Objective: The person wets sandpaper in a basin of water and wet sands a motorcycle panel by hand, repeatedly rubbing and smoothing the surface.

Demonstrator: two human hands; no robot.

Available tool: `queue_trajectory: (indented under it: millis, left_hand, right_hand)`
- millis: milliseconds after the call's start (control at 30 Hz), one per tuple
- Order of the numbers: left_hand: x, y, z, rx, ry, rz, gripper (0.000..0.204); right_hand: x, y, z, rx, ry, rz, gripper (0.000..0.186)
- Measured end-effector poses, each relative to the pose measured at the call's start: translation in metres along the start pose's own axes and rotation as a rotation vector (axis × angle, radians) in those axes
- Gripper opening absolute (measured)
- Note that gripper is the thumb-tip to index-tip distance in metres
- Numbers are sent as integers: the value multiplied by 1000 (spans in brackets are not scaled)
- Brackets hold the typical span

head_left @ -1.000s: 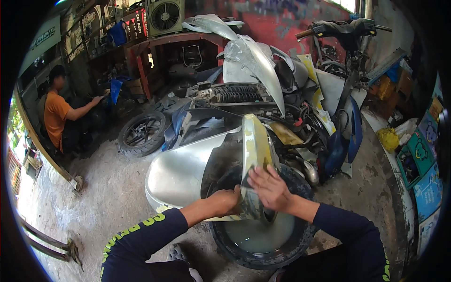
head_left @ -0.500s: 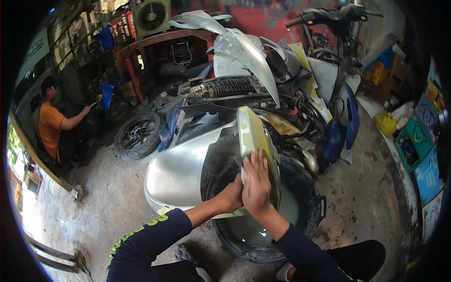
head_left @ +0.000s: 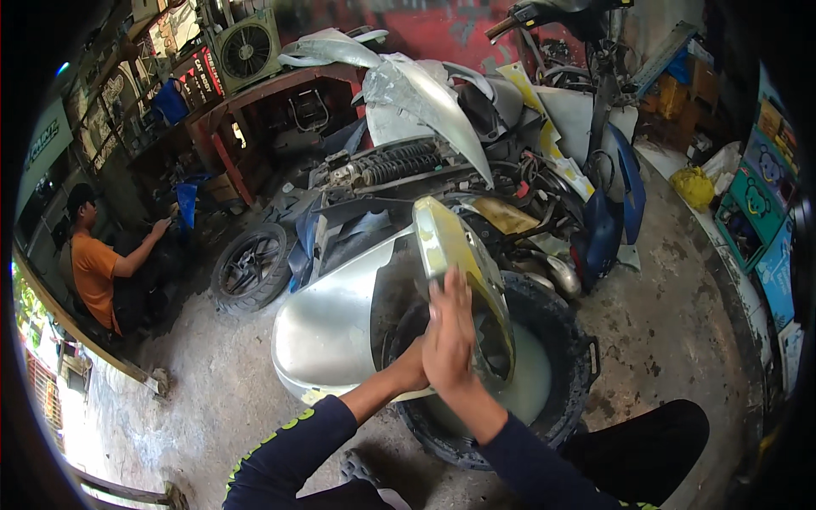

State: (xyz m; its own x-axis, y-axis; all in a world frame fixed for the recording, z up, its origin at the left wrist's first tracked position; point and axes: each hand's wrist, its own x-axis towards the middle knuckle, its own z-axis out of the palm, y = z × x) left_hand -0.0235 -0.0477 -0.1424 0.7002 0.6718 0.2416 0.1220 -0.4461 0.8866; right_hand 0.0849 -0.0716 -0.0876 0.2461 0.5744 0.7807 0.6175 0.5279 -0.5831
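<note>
The right hand (head_left: 448, 340) sits higher along the yellow-patched band (head_left: 446, 242) of the body panel (head_left: 336, 314) than it did a second ago; its forearm (head_left: 480, 410), which then came in from the side, now slants up from below; the view has turned a little as well, so some of the apparent shift belongs to the camera. The right hand is flat, fingers straight and close together, slightly blurred; whether a thin sheet lies under the palm, I cannot tell. The left hand (head_left: 410, 367) is just behind and to the left of it, partly covered; it seems to steady the panel's lower edge, though how far its fingers are curled is hidden. The panel spreads leftward from both hands, its silver shell beside them and its band running up past the right fingertips; the black tub (head_left: 575, 395) of cloudy water (head_left: 529, 374) stands below and to the right of the right hand. The higher contact suggests rubbing spread along the band rather than kept on one spot.
</note>
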Motion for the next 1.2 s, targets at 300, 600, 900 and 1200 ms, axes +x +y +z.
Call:
queue_trajectory:
  millis: [300, 600, 900, 1200]
  left_hand:
    - [0, 3, -7, 47, -17, -33, 68]
    - [2, 1, -6, 42, -41, 43, 57]
    - [6, 21, -4, -111, -51, -49, 59]
    - [13, 15, -12, 78, -171, -134, 94]
  right_hand:
    - [4, -4, -5, -22, -16, -42, 29]
    - [20, -1, -2, 3, -41, -52, 31]
    - [34, 6, 4, -10, -31, -62, 32]
    - [32, 6, -8, 47, -107, -13, 29]
